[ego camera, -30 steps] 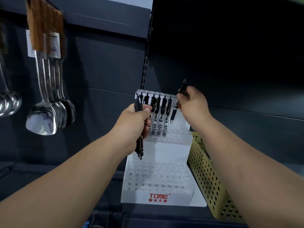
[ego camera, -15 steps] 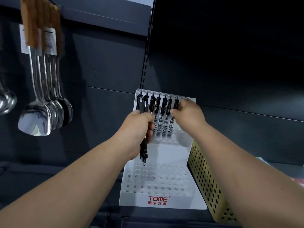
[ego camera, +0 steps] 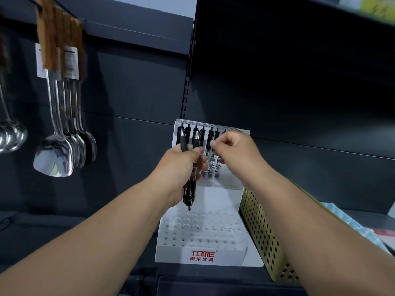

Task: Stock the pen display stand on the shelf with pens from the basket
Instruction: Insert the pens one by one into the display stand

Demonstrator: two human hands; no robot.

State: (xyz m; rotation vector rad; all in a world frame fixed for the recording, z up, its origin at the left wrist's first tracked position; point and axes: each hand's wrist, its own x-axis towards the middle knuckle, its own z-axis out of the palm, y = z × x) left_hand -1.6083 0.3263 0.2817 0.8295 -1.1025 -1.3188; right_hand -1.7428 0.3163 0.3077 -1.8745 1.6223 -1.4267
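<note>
Head view: the pen that the right hand [ego camera: 233,150] held above the pen display stand [ego camera: 201,256] a second ago now sits at the right end of the row of pens [ego camera: 203,133] along the stand's top back edge. One more slot is filled, and the lower tiers are still bare. The right hand has drawn toward the left, thumb and forefinger tip to tip; whether they pinch anything I cannot tell. The left hand [ego camera: 181,165] wraps its fingers round a bundle of pens [ego camera: 189,193]. The stand is white, stepped, dotted with holes, at the shelf's [ego camera: 42,227] front edge, just beside the yellow basket [ego camera: 267,231].
</note>
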